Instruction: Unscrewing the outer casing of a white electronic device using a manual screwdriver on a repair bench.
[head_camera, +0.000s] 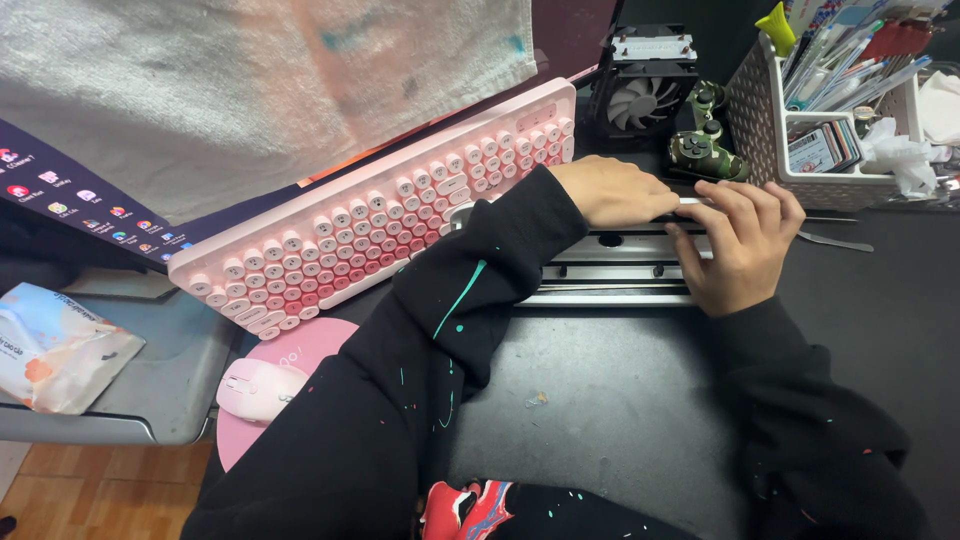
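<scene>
Metal rail (620, 270), a long grey slotted bar with round holes, lies flat on the dark table (620, 400) straight ahead of you at twelve o'clock, running left to right just below the pink keyboard (390, 215). Your left hand (615, 190) rests palm down along its upper edge, fingers flat and together, pressing rather than gripping. Your right hand (740, 245) sits at about one o'clock, fingers curled over the rail's right end and closed on it.

Judging from this, the likeliest trouble is a pinch: if the rail has a sliding part, the fingers curled over its end could get caught as it closes. Your left sleeve (470, 290) drapes across the rail's left end and hides it, so you cannot tell how far it reaches toward the keyboard; a push that way could knock it against the keys. At two o'clock the camouflage game controller (705, 150) and white basket (800, 140) stand near your right hand, so a sudden slip could send the rail into them.
</scene>
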